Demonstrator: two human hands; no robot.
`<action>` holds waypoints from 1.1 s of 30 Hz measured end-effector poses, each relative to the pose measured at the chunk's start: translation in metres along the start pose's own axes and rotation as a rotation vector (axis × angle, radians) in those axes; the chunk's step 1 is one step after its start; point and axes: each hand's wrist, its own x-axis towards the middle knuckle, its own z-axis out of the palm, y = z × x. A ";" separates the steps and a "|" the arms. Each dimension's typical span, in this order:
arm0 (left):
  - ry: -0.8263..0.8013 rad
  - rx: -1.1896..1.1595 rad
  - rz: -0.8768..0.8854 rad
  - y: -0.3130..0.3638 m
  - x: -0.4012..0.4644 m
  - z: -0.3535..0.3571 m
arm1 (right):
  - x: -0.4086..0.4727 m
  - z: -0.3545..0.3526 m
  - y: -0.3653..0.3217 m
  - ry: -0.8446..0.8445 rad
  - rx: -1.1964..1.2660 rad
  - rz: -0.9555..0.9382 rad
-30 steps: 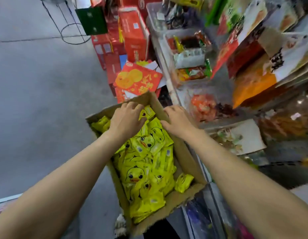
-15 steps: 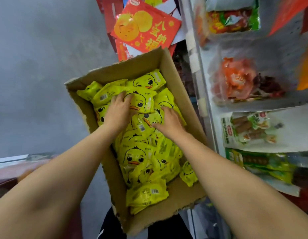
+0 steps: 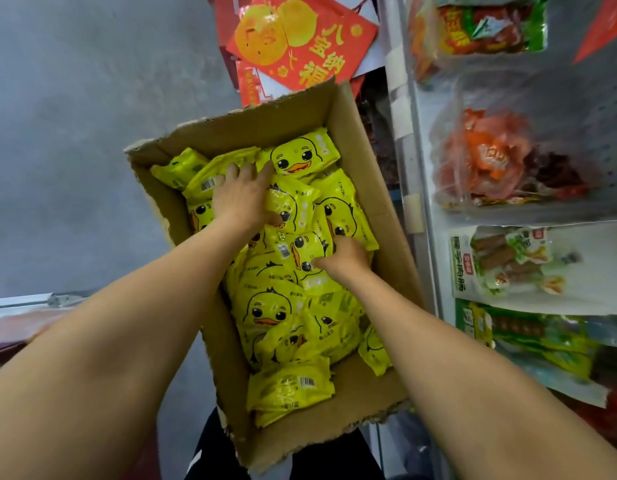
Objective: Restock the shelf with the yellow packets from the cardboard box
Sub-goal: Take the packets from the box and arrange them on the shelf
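Both hands are gathering yellow packets (image 3: 283,317) in the cardboard box (image 3: 386,237): left hand (image 3: 243,195) spread flat, right hand (image 3: 345,256) curled into them. Next, lift a bunch right to the shelf (image 3: 424,188).

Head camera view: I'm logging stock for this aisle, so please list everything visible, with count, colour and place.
cardboard box: one, brown, open, centre, below the hands.
yellow packets: many, too piled to count, yellow with duck faces, inside the box.
red gift packaging: a stack, red with gold print, beyond the box's far end.
shelf: one, pale, right of the box.
orange-red snack bags: count unclear, on the shelf, upper right.
green and white sausage packs: several, on the shelf, lower right.
floor: grey, left.
left hand: one, fingers spread flat on the packets.
right hand: one, fingers curled into the packets mid-box.
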 end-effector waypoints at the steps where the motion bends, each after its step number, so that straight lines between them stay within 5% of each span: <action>1: -0.016 0.049 -0.002 0.001 -0.001 -0.002 | -0.003 0.000 0.004 -0.015 0.047 0.019; 6: -0.007 0.124 0.017 0.006 -0.014 0.006 | -0.017 0.000 0.018 -0.021 0.198 0.119; 18: -0.215 -0.643 -0.120 0.013 -0.096 -0.034 | -0.106 -0.023 0.033 0.108 0.510 0.176; 24: -0.294 -0.784 0.030 0.023 -0.165 -0.094 | -0.200 -0.049 0.029 0.245 0.714 0.129; 33: -0.350 -0.684 0.458 0.074 -0.271 -0.207 | -0.372 -0.104 0.050 0.643 1.023 -0.034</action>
